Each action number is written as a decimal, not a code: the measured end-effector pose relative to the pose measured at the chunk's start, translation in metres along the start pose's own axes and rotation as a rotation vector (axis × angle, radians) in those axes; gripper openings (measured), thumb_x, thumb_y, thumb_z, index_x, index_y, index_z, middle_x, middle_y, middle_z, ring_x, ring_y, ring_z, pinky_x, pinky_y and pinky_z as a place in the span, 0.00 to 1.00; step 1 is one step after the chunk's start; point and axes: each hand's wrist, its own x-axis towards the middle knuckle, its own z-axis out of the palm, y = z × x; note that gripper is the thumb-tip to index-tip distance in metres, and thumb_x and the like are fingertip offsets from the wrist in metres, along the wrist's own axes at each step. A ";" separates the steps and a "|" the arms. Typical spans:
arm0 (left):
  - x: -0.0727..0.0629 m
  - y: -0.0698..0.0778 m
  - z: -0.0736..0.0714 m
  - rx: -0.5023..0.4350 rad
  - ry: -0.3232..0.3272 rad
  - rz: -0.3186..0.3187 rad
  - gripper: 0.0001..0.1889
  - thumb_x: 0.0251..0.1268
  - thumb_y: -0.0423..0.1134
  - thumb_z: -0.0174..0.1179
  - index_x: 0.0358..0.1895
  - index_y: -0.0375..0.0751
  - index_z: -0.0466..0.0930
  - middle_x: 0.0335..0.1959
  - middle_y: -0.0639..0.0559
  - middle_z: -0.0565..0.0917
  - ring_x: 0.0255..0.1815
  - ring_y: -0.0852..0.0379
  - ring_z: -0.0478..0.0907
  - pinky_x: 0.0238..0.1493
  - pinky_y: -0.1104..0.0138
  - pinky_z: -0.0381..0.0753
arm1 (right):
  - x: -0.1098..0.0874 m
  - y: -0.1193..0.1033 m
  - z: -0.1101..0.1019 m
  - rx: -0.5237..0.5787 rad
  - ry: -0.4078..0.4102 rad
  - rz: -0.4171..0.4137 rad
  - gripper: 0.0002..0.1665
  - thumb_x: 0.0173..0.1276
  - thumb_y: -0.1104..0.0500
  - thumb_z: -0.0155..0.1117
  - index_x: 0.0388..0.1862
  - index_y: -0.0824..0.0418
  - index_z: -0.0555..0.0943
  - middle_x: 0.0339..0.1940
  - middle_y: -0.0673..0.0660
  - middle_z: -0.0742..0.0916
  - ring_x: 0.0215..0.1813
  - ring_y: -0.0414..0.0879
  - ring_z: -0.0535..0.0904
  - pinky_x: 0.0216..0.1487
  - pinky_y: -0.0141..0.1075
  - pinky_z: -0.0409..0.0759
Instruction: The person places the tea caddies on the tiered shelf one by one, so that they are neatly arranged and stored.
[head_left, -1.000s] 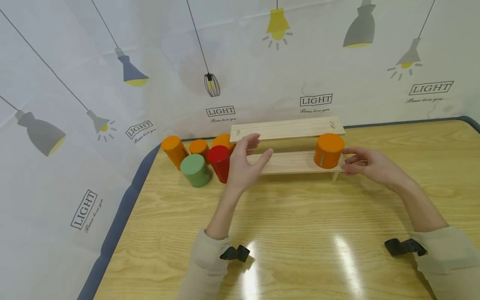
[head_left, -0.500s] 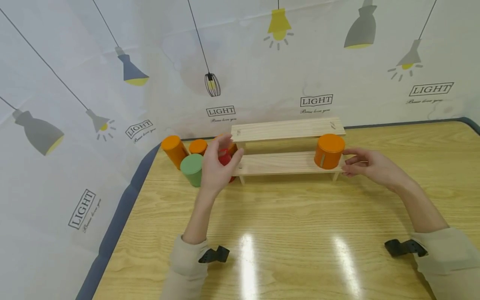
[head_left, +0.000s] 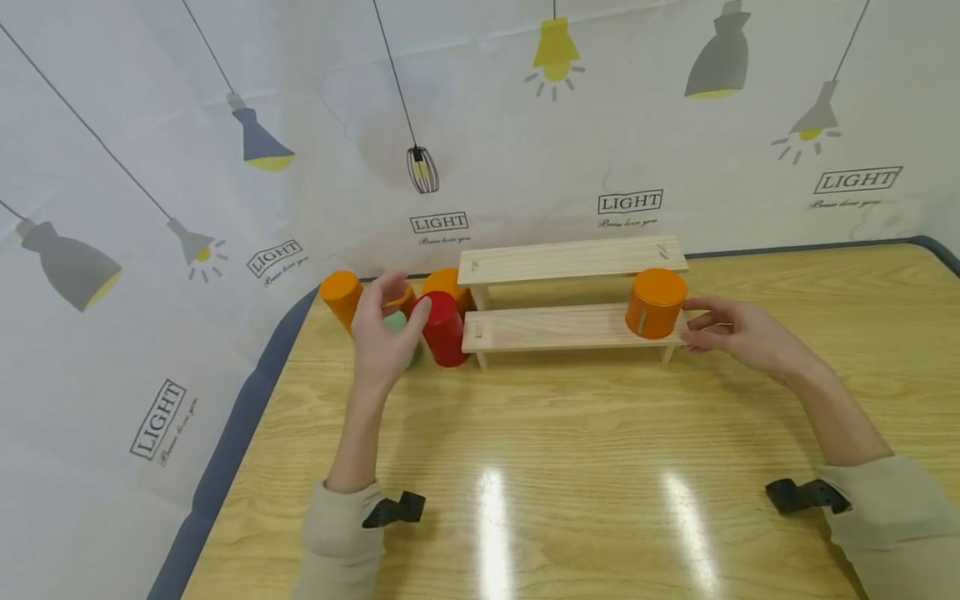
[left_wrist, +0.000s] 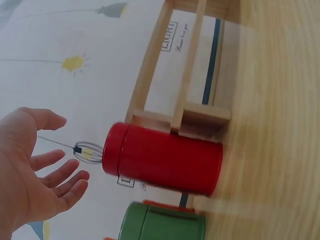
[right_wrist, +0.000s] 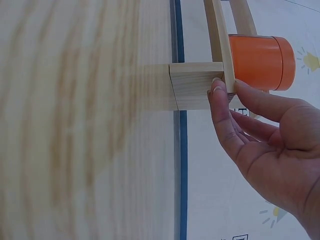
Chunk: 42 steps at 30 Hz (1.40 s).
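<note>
My left hand [head_left: 378, 342] hovers with fingers spread and nothing in it, in front of a green canister [head_left: 395, 321] that it partly hides. Just right of that hand a tall red canister [head_left: 444, 333] stands upright on the table; the left wrist view shows a gap between the fingers and its lid [left_wrist: 112, 148]. At the other side my right hand [head_left: 750, 337] pinches the right end of the lower board of a two-step wooden shelf [head_left: 547, 327], thumb above and fingers below. Close to those fingers, an orange canister [head_left: 656, 308] stands on that board.
Behind the green and red canisters stand several orange ones, a tall one [head_left: 341, 292] at the left and a wide one [head_left: 442, 282] beside the shelf. The shelf's upper board [head_left: 573, 258] runs along the back. A printed curtain [head_left: 517, 125] hangs behind the wooden table [head_left: 585, 450].
My left hand has moved left, from the shelf's left end past the red canister to in front of the green one. The right hand has stayed at the shelf's right end.
</note>
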 end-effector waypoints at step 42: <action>-0.013 -0.073 -0.046 0.173 -0.147 -0.335 0.42 0.56 0.36 0.75 0.71 0.26 0.63 0.66 0.31 0.69 0.63 0.38 0.70 0.67 0.49 0.70 | 0.000 0.000 -0.001 0.012 -0.008 -0.004 0.34 0.79 0.61 0.56 0.77 0.73 0.57 0.60 0.73 0.77 0.50 0.52 0.85 0.54 0.40 0.83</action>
